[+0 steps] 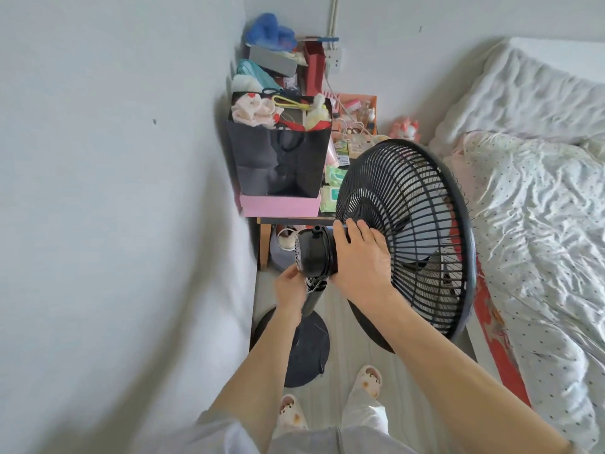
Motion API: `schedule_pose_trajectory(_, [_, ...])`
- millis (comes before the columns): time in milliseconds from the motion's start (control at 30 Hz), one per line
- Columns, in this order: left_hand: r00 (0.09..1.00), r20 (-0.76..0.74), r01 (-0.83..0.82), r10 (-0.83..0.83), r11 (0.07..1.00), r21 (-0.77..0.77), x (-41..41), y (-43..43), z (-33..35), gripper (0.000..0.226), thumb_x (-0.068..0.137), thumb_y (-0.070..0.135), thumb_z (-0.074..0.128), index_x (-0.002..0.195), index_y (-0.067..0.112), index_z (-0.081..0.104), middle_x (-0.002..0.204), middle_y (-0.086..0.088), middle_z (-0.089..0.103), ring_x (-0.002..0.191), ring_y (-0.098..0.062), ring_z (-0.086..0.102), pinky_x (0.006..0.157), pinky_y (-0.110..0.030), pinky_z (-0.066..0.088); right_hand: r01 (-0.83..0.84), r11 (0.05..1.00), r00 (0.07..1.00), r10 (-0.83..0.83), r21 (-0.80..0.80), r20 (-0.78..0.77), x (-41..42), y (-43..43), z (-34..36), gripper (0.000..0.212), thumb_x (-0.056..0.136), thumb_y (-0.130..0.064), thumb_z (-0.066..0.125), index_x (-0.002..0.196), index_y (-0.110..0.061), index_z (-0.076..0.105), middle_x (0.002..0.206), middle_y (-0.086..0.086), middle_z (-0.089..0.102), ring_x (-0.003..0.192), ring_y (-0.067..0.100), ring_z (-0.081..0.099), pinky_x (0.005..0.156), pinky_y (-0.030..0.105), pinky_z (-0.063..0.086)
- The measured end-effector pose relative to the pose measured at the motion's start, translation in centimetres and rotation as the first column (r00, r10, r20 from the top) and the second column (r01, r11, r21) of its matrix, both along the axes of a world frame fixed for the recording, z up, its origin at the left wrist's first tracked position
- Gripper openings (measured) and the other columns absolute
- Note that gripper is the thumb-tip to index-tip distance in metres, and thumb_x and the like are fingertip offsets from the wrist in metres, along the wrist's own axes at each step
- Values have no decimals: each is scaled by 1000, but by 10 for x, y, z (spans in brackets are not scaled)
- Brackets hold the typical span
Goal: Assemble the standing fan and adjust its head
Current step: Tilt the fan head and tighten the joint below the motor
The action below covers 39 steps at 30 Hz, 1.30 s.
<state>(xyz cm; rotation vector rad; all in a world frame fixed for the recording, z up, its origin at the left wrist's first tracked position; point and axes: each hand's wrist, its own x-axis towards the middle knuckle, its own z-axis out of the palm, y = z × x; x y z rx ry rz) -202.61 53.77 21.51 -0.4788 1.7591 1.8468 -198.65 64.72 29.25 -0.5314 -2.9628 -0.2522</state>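
A black standing fan stands on the floor between the wall and the bed. Its round grille (419, 204) faces right toward the bed. Behind the grille sits the black motor housing (314, 253), with a small knob on top. My right hand (360, 257) wraps over the housing just behind the grille. My left hand (289, 286) grips the neck joint where the housing meets the pole (312, 303). The round base (304, 348) rests on the floor below. My left palm and the joint itself are partly hidden.
A cluttered small table (294, 220) stands behind the fan, bearing a black paper bag (278, 158) on a pink box. A bed with white bedding (540, 208) fills the right side. A white wall (114, 191) is close on the left. My slippered feet (368, 381) stand near the base.
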Motion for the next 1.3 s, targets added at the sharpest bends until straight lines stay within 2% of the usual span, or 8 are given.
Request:
schedule_pose_trajectory(133, [974, -200, 74, -109, 982, -174, 23, -2, -2, 29, 99, 13, 56, 80, 31, 70, 74, 16, 65, 73, -6, 57, 73, -30, 42, 1, 1000, 1000, -1, -9, 21, -5, 4, 4, 89, 60, -37, 87, 139, -12, 53, 134, 10, 61, 129, 30, 53, 108, 41, 36])
schedule_pose_trajectory(300, [892, -368, 92, -261, 904, -418, 31, -6, 4, 26, 101, 22, 55, 100, 9, 78, 91, 3, 74, 81, -12, 60, 75, -29, 46, -2, 1000, 1000, 2, -13, 14, -9, -1, 4, 87, 57, -34, 88, 134, -11, 57, 130, 11, 63, 124, 31, 56, 105, 41, 36])
schedule_pose_trajectory(600, [667, -262, 361, -698, 609, -706, 17, -24, 49, 34, 94, 17, 52, 67, -2, 59, 69, -18, 63, 66, -32, 53, 62, -34, 40, -48, 998, 998, 47, -46, -39, -7, -4, 4, 82, 53, -25, 90, 128, -6, 63, 122, 16, 67, 118, 35, 61, 102, 44, 44])
schedule_pose_trajectory(700, [598, -177, 468, -781, 520, -715, 17, -28, 65, 37, 94, 19, 51, 60, 6, 55, 60, -6, 57, 63, -24, 54, 62, -32, 43, -48, 997, 998, 46, -65, -34, -4, -2, 5, 81, 55, -26, 89, 129, -6, 62, 124, 16, 66, 119, 35, 60, 103, 44, 43])
schedule_pose_trajectory(833, [462, -108, 642, -880, 416, -643, 15, -23, 99, 34, 97, 31, 53, 78, 9, 71, 71, 0, 69, 69, -17, 63, 69, -31, 50, -44, 996, 998, 41, -78, -39, -2, 1, 6, 78, 57, -24, 88, 128, -5, 63, 123, 16, 67, 119, 35, 61, 104, 44, 44])
schedule_pose_trajectory(1033, [250, -100, 559, -963, 228, -797, -34, -26, 160, 40, 98, 30, 52, 64, 13, 65, 71, -11, 68, 60, -15, 53, 65, -33, 44, -61, 993, 998, 61, -105, -9, -4, -2, 6, 91, 48, -37, 92, 128, -4, 62, 122, 18, 66, 118, 36, 60, 106, 45, 43])
schedule_pose_trajectory(1167, [208, -113, 553, -972, 212, -806, -55, -17, 180, 28, 97, 33, 56, 79, 26, 77, 64, 12, 63, 65, -5, 57, 61, -18, 40, -76, 989, 997, 75, -123, -16, -3, -9, 8, 85, 52, -28, 90, 128, -4, 61, 122, 18, 65, 118, 36, 60, 107, 45, 44])
schedule_pose_trajectory(1300, [109, -145, 472, -983, 179, -863, -78, -1, 192, 28, 95, 39, 60, 81, 23, 79, 70, 6, 68, 63, -7, 58, 56, -13, 38, -64, 986, 998, 64, -151, -3, -3, -7, 10, 84, 49, -24, 92, 124, -3, 61, 120, 18, 64, 117, 37, 59, 105, 46, 46])
